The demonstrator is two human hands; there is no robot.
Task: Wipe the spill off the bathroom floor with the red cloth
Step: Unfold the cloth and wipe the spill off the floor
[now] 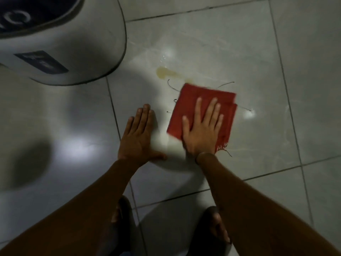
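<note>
A folded red cloth (pixel 191 100) lies flat on the pale floor tiles, frayed threads trailing from its edges. My right hand (pixel 203 130) presses down on it, palm flat and fingers spread. A yellowish spill (pixel 165 72) sits on the tile just beyond the cloth's far left corner, with small wet drops (pixel 164 57) farther off. My left hand (pixel 137 135) rests flat on the bare tile to the left of the cloth, holding nothing.
A large white rounded appliance (pixel 73 48) with a dark lid stands on the floor at the upper left. My two feet in dark sandals (pixel 214 224) are at the bottom. Dark grout lines cross the tiles.
</note>
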